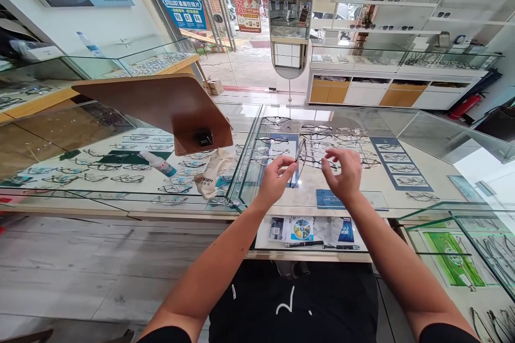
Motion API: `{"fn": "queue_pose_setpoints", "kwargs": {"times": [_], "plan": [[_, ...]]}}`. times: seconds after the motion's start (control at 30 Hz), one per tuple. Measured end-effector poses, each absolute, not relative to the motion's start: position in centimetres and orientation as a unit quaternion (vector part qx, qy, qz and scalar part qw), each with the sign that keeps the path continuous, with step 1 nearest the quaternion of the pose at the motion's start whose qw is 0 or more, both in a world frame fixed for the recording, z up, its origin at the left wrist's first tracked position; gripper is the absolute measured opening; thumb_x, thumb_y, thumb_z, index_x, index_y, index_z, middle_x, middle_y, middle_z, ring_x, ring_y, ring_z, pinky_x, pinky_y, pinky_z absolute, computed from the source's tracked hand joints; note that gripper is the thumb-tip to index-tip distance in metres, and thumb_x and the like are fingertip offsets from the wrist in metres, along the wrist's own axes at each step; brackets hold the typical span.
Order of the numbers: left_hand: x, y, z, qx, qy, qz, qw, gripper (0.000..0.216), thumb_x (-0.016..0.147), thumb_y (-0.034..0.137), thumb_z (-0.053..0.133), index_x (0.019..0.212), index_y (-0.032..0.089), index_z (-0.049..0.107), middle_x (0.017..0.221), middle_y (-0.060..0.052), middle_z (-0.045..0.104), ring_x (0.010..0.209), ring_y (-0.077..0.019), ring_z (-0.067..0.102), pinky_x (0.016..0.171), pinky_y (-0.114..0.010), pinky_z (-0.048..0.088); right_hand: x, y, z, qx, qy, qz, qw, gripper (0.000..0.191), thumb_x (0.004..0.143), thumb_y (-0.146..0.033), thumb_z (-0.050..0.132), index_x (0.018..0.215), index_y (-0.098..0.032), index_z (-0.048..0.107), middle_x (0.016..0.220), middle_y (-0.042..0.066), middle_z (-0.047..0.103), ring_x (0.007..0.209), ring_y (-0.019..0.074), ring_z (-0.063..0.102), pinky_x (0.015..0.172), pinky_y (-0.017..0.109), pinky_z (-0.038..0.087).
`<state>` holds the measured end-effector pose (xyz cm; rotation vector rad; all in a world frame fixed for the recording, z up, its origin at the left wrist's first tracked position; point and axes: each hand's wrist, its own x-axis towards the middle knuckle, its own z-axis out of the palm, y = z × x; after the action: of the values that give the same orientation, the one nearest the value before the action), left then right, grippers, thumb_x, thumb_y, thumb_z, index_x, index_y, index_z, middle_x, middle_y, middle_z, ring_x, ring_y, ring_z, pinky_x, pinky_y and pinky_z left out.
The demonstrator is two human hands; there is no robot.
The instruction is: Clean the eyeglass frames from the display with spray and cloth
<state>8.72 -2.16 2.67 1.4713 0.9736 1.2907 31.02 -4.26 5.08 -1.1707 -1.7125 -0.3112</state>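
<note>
My left hand [276, 179] is closed, with thumb and forefinger pinching a pair of eyeglasses [302, 151] held up over the glass display counter [298, 197]. The glasses are seen nearly edge-on, and their thin frame blends with those behind. To the right, my right hand [344, 172] hovers a short way from the glasses, its fingers bent and apart with nothing visible between them. Rows of eyeglass frames [316, 128] lie in the case beyond both hands. A blue card [328, 199] sits below my right hand.
At left, a tilted brown board [161, 102] stands on the neighbouring counter, near a spray bottle [159, 163] and a crumpled pale cloth [213, 171]. Pens [304, 244] and leaflets lie in the open drawer [261, 241] before me. An oval mirror [288, 21] stands beyond the counter.
</note>
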Motion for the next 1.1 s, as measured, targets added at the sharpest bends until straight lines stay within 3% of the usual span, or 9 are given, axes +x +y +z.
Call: {"fn": "queue_pose_setpoints", "kwargs": {"times": [0.2,0.5,0.77,1.0,1.1], "plan": [[8.7,-2.4,2.9,0.617,0.375,0.529,0.446,0.03,0.096,0.053,0.077,0.102,0.023,0.076,0.109,-0.007,0.076,0.106,-0.0232,0.072,0.093,-0.036,0.061,28.8,-5.2,4.5,-0.441,-0.797,-0.093,0.402,0.027,0.105,-0.027,0.062,0.129,-0.026,0.072,0.097,0.006,0.081,0.089,0.0265,0.068,0.084,0.042,0.041],[8.7,-2.2,2.7,0.604,0.388,0.545,0.432,0.032,0.097,0.054,0.077,0.103,0.023,0.077,0.109,-0.008,0.077,0.106,-0.023,0.073,0.092,-0.036,0.061,28.9,-5.0,4.3,-0.44,-0.789,-0.11,0.415,0.023,0.106,-0.024,0.062,0.127,-0.022,0.072,0.095,0.005,0.079,0.086,0.025,0.067,0.083,0.041,0.038],[8.3,-1.2,2.0,0.512,0.395,0.64,0.415,0.04,0.092,0.059,0.082,0.104,0.021,0.076,0.103,-0.008,0.078,0.1,-0.0207,0.073,0.087,-0.033,0.062,29.4,-4.5,3.9,-0.47,-0.767,-0.105,0.424,0.017,0.107,-0.027,0.062,0.116,-0.023,0.075,0.091,0.004,0.077,0.086,0.024,0.066,0.083,0.041,0.039],[7.6,-0.6,2.4,0.434,0.382,0.714,0.395,0.043,0.09,0.061,0.085,0.104,0.022,0.074,0.104,-0.007,0.078,0.089,-0.0166,0.072,0.085,-0.032,0.062,29.3,-4.5,3.7,-0.467,-0.776,-0.115,0.408,0.024,0.108,-0.028,0.061,0.088,-0.023,0.076,0.08,0.003,0.072,0.077,0.0222,0.058,0.08,0.042,0.036],[7.6,-0.9,2.7,0.455,0.385,0.71,0.375,0.04,0.093,0.059,0.083,0.105,0.022,0.074,0.104,-0.007,0.077,0.092,-0.0177,0.073,0.088,-0.033,0.062,29.0,-4.8,3.9,-0.459,-0.785,-0.103,0.403,0.022,0.107,-0.028,0.062,0.09,-0.024,0.076,0.08,0.004,0.071,0.079,0.0236,0.059,0.081,0.043,0.038]]}}
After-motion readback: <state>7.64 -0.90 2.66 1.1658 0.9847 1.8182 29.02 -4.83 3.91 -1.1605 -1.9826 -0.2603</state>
